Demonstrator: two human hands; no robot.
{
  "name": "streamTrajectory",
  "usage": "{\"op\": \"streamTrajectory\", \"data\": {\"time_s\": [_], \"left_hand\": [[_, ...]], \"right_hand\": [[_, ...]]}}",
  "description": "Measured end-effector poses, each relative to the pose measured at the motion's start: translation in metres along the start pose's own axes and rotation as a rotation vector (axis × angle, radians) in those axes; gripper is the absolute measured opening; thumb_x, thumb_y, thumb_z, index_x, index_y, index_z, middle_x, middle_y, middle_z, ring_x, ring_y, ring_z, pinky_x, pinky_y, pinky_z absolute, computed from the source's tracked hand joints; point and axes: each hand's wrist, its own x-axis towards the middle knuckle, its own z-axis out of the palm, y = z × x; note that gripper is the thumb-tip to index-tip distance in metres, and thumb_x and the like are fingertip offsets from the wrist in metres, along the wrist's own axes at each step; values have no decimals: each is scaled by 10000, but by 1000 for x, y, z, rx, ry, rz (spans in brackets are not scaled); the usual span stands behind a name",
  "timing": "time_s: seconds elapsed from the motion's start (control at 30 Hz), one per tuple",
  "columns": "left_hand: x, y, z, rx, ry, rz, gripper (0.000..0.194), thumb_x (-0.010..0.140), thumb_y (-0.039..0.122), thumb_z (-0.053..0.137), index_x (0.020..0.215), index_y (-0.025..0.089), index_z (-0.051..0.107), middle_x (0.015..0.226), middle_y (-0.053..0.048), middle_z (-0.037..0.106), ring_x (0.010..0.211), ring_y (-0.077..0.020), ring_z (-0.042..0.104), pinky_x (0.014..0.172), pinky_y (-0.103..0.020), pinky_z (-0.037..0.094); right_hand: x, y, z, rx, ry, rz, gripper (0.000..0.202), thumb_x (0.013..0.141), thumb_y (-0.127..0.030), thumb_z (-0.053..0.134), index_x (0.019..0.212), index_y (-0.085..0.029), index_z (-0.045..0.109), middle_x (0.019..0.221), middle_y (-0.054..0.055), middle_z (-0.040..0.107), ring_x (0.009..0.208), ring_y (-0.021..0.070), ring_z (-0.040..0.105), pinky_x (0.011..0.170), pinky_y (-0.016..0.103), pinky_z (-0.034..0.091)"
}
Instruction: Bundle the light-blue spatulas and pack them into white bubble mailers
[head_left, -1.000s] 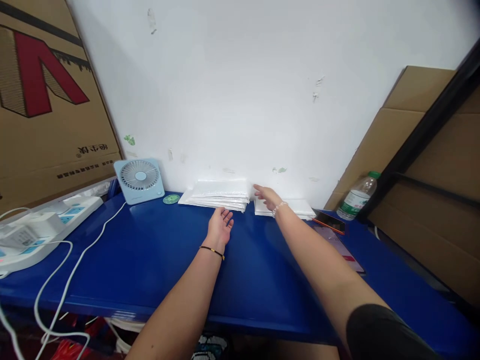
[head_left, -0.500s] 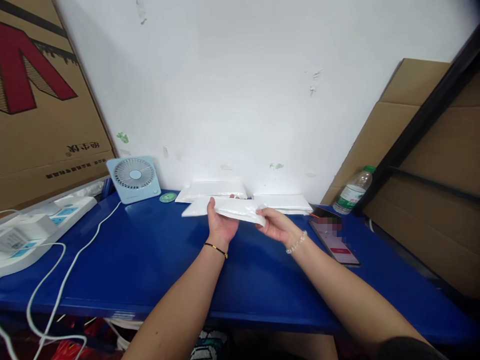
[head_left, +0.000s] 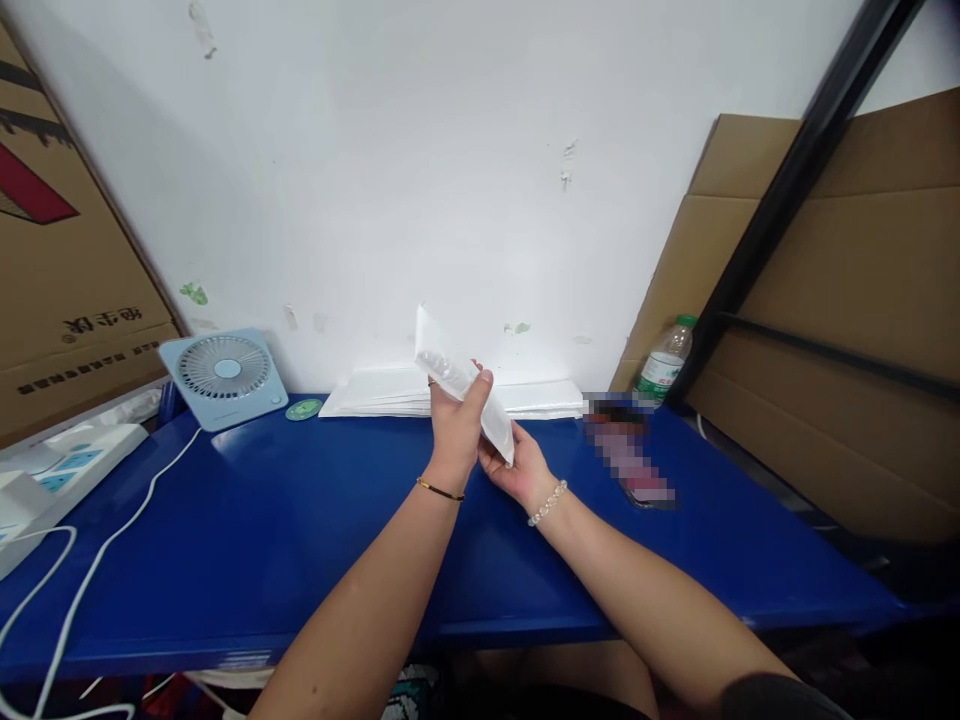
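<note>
A flat, glossy white plastic packet (head_left: pixel 459 368) is held tilted above the table, its upper end to the left and its lower corner to the right. My left hand (head_left: pixel 456 425) grips its middle, thumb across the near face and most fingers hidden behind. Lower down, my right hand (head_left: pixel 517 468) holds the packet's bottom end, with its fingers partly under it. Behind my hands, similar white packets lie against the wall: a left stack (head_left: pixel 375 393) of several and a right stack (head_left: pixel 544 400).
On the blue table (head_left: pixel 300 540) a light blue fan (head_left: pixel 227 375) and a green round coaster (head_left: pixel 304 409) stand at the left, near a white power strip (head_left: pixel 97 455) with cables. To the right are a blurred-out phone (head_left: pixel 634 465), a water bottle (head_left: pixel 666 362) and cardboard (head_left: pixel 847 400) behind a black post.
The packet has turned from nearly level to steeply tilted, its left end raised. My hands have come closer together, and the camera view has shifted right.
</note>
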Motion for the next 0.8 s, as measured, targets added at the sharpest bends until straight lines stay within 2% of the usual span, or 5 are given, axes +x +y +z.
{"op": "streamTrajectory", "data": {"time_s": [0.13, 0.23, 0.47, 0.67, 0.8], "left_hand": [[-2, 9, 11, 54, -49, 61, 496, 702, 342, 725, 1123, 196, 507, 1032, -59, 633, 982, -182, 614, 899, -336, 457], [-3, 17, 17, 48, -65, 90, 524, 712, 345, 720, 1160, 208, 486, 1061, -61, 624, 1014, -185, 604, 915, -336, 451], [2, 27, 16, 50, -1, 117, 535, 721, 377, 705, 1182, 219, 484, 1095, -71, 611, 1036, -203, 598, 900, -339, 467], [37, 64, -7, 130, 30, 333, 551, 740, 467, 646, 1194, 208, 471, 1171, -80, 591, 1091, -213, 569, 974, -357, 429], [52, 75, -38, 600, -11, 457, 643, 748, 504, 610, 1287, 223, 401, 1230, -83, 561, 1129, -232, 540, 987, -368, 404]], "right_hand": [[4, -4, -4, -11, 113, -9, 235, 935, -293, 406, 905, -154, 592, 629, 12, 690, 558, 131, 660, 552, 238, 553], [2, -5, -2, -79, 194, -17, 123, 885, -270, 526, 855, -164, 579, 553, -32, 643, 419, 89, 580, 386, 164, 456], [6, -13, -4, -252, 277, -234, 147, 831, -219, 602, 721, -167, 519, 475, -49, 549, 335, 67, 466, 264, 149, 284], [13, -51, -21, -316, 368, -452, 139, 808, -229, 616, 734, -180, 510, 493, -59, 542, 358, 69, 467, 270, 153, 292], [17, -72, -30, -341, 414, -566, 137, 779, -251, 643, 760, -181, 526, 526, -67, 552, 392, 67, 489, 290, 148, 315]]}}
